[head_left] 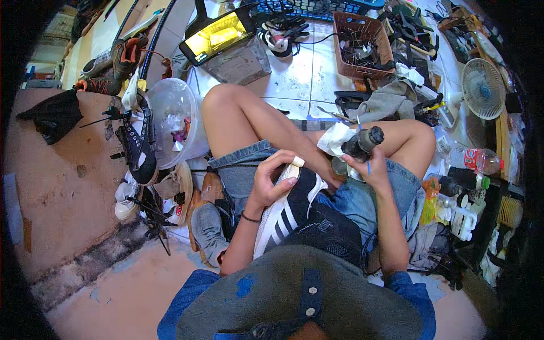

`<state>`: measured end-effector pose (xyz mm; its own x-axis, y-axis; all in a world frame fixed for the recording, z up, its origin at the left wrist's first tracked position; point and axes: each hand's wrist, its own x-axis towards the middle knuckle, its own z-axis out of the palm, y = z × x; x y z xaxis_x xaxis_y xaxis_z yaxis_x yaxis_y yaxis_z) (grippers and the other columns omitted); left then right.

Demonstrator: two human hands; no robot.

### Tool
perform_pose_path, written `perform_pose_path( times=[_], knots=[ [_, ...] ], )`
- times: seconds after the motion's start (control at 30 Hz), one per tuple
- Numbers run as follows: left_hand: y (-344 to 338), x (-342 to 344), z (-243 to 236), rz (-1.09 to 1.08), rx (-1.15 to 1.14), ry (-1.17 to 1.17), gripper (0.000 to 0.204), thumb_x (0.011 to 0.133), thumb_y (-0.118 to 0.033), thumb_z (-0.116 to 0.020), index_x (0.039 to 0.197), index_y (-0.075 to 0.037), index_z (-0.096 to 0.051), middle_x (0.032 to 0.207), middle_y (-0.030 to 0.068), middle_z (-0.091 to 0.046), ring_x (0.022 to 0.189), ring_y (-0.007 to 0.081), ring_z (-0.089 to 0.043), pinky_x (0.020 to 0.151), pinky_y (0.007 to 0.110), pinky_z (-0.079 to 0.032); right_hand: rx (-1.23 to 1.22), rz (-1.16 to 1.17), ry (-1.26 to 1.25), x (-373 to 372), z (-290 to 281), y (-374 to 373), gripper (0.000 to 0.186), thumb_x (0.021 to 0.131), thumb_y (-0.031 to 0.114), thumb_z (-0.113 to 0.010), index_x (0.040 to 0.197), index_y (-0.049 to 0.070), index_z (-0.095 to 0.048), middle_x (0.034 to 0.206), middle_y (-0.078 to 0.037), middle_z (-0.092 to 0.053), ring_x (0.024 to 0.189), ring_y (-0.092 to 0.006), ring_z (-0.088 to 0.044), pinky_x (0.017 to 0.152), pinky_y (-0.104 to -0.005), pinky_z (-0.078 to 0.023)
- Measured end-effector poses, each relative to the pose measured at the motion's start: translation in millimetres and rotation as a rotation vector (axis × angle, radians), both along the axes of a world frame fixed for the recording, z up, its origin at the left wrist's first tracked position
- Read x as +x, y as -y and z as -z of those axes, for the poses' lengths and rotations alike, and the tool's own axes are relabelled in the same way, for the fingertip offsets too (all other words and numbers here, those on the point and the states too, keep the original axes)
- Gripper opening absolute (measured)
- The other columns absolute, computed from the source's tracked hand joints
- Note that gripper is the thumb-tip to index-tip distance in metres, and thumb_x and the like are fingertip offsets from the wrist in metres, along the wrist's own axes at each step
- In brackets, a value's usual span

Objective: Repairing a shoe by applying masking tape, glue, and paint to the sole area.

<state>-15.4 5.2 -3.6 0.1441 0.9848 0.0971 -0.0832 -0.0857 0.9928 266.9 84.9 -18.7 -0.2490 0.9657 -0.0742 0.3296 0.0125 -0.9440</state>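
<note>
A black-and-white striped sneaker (283,224) lies tilted across my lap. My left hand (267,180) is curled around the sneaker's pale upper edge, thumb and fingers gripping it from either side. A small cream-white piece (298,161) shows at one fingertip; whether it is a wrap or a loose item I cannot make out. Over my right thigh, my right hand (369,170) holds a dark bottle (361,144) with a black ridged cap, tilted up and to the right. Crumpled white tissue or cloth (335,139) sits against the bottle's left side.
A clear plastic tub (184,122) with scraps stands beside my left knee, shoes around it. Ahead are a lit phone (218,38), a grey block (238,65) and a brown basket (362,45) of metal bits. To the right stand a fan (483,89) and several bottles.
</note>
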Motion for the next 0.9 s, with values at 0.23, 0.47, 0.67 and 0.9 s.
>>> perform_pose_path(
  times=[0.23,0.47,0.67,0.9],
  knots=[
    [-5,5,-12,0.041,0.010,-0.023,0.037,0.075,-0.013,-0.069,0.106,0.006,-0.060,0.110,0.0151,-0.060,0.102,0.0215,-0.059,0.092,0.031,-0.045,0.104,-0.027,0.136,-12,-14,-7,0.046,0.075,0.021,-0.083,0.111,-0.001,-0.065,0.098,-0.011,-0.071,0.091,-0.0183,-0.067,0.086,-0.0343,-0.051],
    [0,9,-22,0.042,0.019,-0.023,0.036,0.075,-0.011,-0.069,0.105,0.007,-0.060,0.111,0.0156,-0.060,0.102,0.0216,-0.060,0.093,0.031,-0.045,0.081,0.007,0.179,-12,-12,-2,0.041,0.075,0.022,-0.082,0.104,-0.001,-0.067,0.095,-0.011,-0.071,0.089,-0.0180,-0.067,0.084,-0.0342,-0.052],
    [2,6,-11,-0.001,-0.002,-0.044,0.036,0.075,-0.013,-0.070,0.104,0.007,-0.060,0.112,0.0162,-0.061,0.102,0.0220,-0.060,0.092,0.031,-0.046,0.042,0.175,0.004,-9,-14,4,0.044,0.074,0.024,-0.084,0.105,-0.002,-0.065,0.093,-0.012,-0.071,0.086,-0.0207,-0.067,0.082,-0.0351,-0.051],
    [0,7,-13,-0.011,-0.021,-0.046,0.038,0.075,-0.019,-0.071,0.103,0.005,-0.062,0.108,0.0162,-0.061,0.099,0.0228,-0.061,0.089,0.031,-0.046,0.007,0.310,-0.192,8,-12,-12,0.039,0.078,0.015,-0.080,0.109,-0.001,-0.062,0.101,-0.006,-0.066,0.089,-0.0168,-0.062,0.084,-0.0315,-0.049]
  ],
)
